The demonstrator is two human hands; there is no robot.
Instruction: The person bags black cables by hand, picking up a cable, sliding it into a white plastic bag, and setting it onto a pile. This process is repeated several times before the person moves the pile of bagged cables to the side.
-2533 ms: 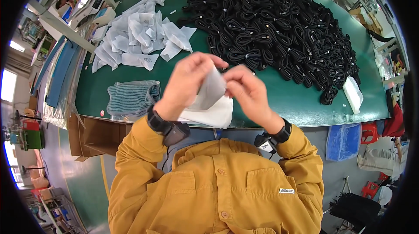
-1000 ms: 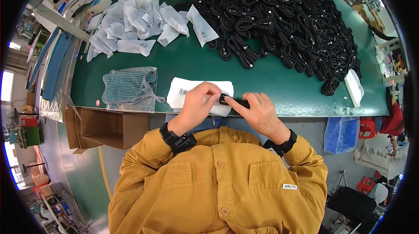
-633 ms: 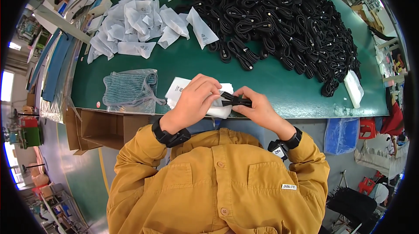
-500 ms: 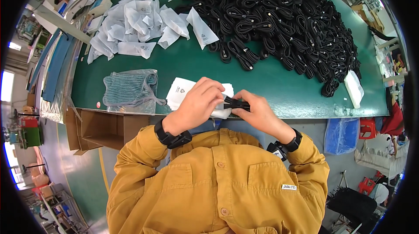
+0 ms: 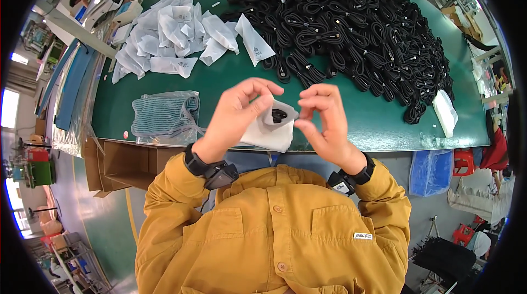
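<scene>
Between my hands, near the table's front edge, stands a small white translucent bag (image 5: 270, 124) with its mouth open toward me. Inside it shows a coiled black cable (image 5: 279, 114). My left hand (image 5: 237, 114) closes on the left rim of the bag, thumb against it. At the right corner of the mouth, my right hand (image 5: 328, 121) pinches the rim between thumb and forefinger, its other fingers curled above. Under the bag lies a stack of flat white bags (image 5: 263, 141), partly covered by my left hand.
Far right on the green table (image 5: 219, 88) spreads a large heap of coiled black cables (image 5: 351, 30). Filled white bags (image 5: 170, 30) pile at the far left. Nearer left lies a striped glove in clear plastic (image 5: 164, 116). One white packet (image 5: 444, 113) rests at the right edge.
The black cable has gone from my right hand's fingers into the white bag. My hands have risen slightly and now hold the bag's rim on both sides.
</scene>
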